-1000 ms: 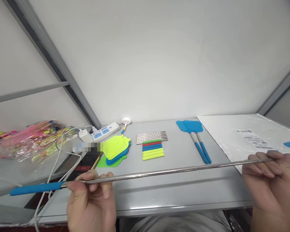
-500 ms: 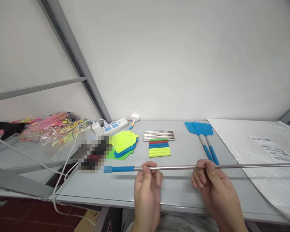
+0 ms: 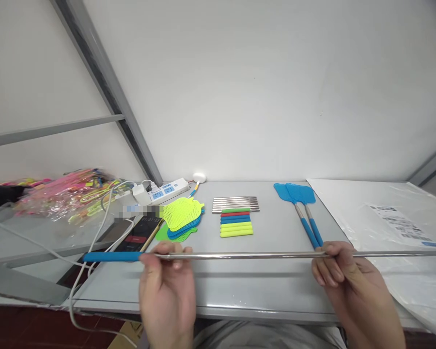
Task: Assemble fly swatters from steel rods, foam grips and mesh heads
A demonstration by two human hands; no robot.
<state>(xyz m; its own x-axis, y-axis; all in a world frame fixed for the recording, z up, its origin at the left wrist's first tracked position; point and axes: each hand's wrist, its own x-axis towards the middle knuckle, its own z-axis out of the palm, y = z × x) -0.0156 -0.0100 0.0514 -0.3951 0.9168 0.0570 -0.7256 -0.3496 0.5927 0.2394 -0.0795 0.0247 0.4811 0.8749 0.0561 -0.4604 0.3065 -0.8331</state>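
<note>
A long thin steel telescopic rod (image 3: 247,255) runs level across the front of the table, its right end past the edge of view. The blue grip (image 3: 112,257) on it points left. My left hand (image 3: 169,288) pinches the steel just right of this grip, palm up. Well to the right, my right hand (image 3: 354,278) has thumb and fingers closed round the same rod. Behind my right hand lie two blue fly swatters (image 3: 301,193), heads away from me. Short coloured grips (image 3: 237,224) rest in a row before several shorter steel rods (image 3: 236,203).
Yellow, blue and green swatter heads (image 3: 183,213) are stacked left of centre. A phone (image 3: 140,235), a power strip (image 3: 169,190) and white cables (image 3: 105,228) lie beyond the blue grip. Bagged items (image 3: 72,191) fill the far left. A white plastic bag (image 3: 363,208) covers the right.
My hands have moved apart along the rod, left hand leftward and right hand rightward. The blue grip now reaches further left, and a longer stretch of steel shows between my hands.
</note>
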